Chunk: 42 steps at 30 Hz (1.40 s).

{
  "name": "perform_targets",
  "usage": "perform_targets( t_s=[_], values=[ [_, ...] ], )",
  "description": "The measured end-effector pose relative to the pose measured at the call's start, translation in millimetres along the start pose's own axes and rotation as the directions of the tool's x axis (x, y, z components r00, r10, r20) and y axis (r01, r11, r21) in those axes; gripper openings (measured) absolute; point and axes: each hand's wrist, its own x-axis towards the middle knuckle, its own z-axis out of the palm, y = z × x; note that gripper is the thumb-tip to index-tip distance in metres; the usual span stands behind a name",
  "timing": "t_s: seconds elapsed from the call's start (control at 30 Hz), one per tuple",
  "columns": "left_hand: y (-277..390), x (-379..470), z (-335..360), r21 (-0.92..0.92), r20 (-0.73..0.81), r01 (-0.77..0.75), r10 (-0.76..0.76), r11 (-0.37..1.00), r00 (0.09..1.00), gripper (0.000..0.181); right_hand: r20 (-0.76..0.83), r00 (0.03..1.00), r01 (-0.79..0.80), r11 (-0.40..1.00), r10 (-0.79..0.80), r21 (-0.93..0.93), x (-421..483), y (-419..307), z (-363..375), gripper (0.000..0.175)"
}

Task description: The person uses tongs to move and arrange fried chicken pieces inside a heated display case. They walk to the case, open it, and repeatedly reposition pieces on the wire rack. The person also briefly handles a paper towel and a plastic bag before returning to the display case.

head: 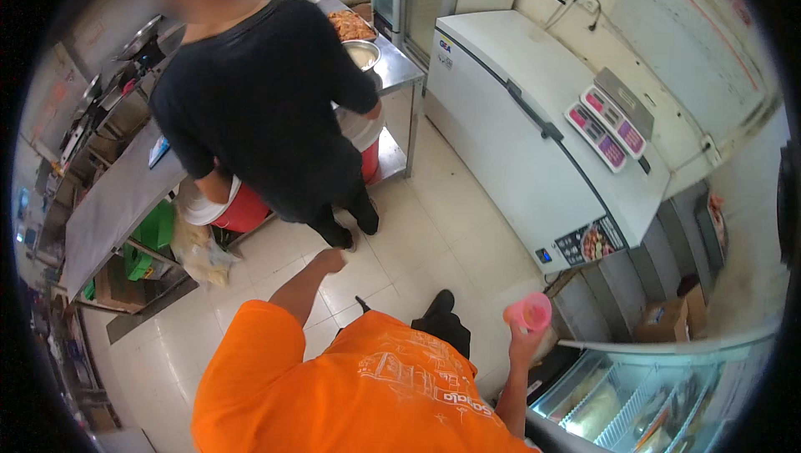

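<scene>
A pink plastic cup (pixel 536 311) is gripped in my right hand (pixel 524 334), out to my right above the tiled floor (pixel 425 265). What the cup holds is too small to tell. My left hand (pixel 331 260) hangs in front of me over the floor, with nothing visible in it; its fingers are blurred. Ahead stands a co-worker in a black shirt (pixel 256 109), one hand at a red bucket with a white rim (pixel 247 209), the other near a second red bucket (pixel 370 162) beneath the steel table.
A white chest freezer (pixel 500 140) with two scales (pixel 597 135) on it stands front right. A lit glass display chiller (pixel 632 403) is close at my lower right, by a cardboard box (pixel 663 323) and steps. A steel table (pixel 109 203) runs along the left.
</scene>
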Motion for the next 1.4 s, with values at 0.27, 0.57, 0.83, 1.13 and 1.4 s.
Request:
perform_targets(
  t_s=[0.27,0.57,0.83,1.13,1.4],
  values=[
    [-27.1,-97.4,105.8,-0.147,0.413,0.626,-0.528,0.766,0.742,0.048,0.35,0.922,0.134,0.984,-0.168,0.12,297.9,-3.5,166.8,0.062],
    [61.4,24.7,156.3,-0.573,0.421,0.733,-0.635,0.368,0.648,0.024,0.246,0.969,-0.042,0.98,-0.007,0.192,543.5,-1.9,347.1,0.063],
    [100.7,106.1,47.8,-0.555,-0.054,0.44,-0.559,0.706,0.827,0.03,0.057,0.991,0.126,0.99,-0.123,-0.068,728.5,4.2,439.7,0.063],
    [223.7,111.8,19.4,-0.65,0.518,0.76,-0.741,-0.016,0.427,0.043,-0.061,0.997,-0.068,0.957,0.053,-0.282,831.1,26.5,498.5,0.078],
    [240.1,176.5,-114.2,-0.833,0.224,0.553,-0.9,0.022,0.375,0.032,-0.11,0.993,0.024,0.984,-0.044,-0.177,868.4,65.9,498.9,0.08]
  ],
)
